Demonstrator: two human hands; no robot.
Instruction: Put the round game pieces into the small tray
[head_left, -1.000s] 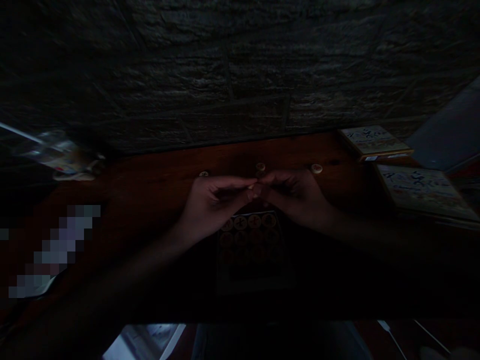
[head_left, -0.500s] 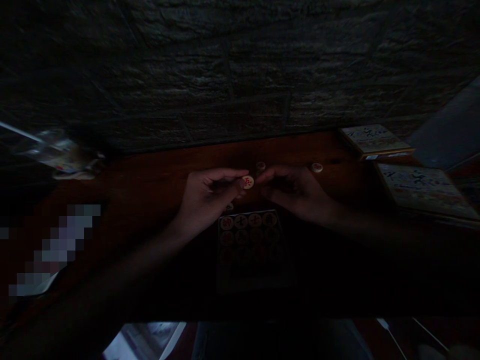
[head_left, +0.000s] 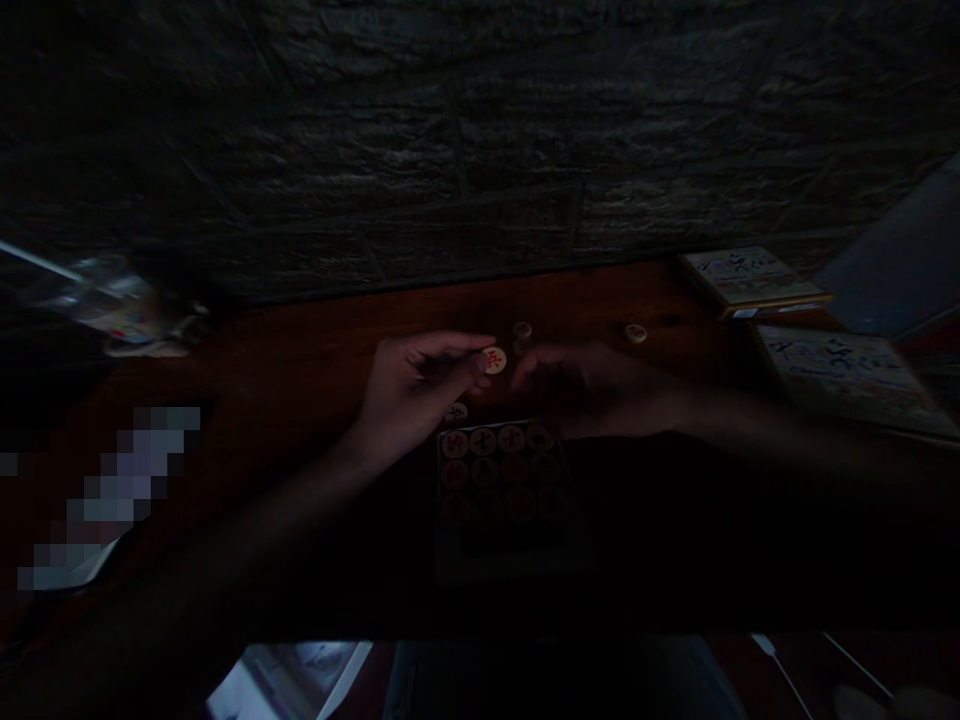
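You pinched a red-marked disc in your left hand, raised above the worktop.
The left hand was narrow, thumb and fingers closed on the disc at its left side, its marked face turned up toward you. Your right hand sat apart to the right, fingers loosely curled; it was blurred and dim, so whether it held anything could not be told. The disc hung beyond the far edge of the tray, where rows of round pieces lay, and a dark-marked piece rested just past that edge. A light, rim-only pinch likely suited so small a disc best, with the thumb off the character and both wrists out of what little light there was.
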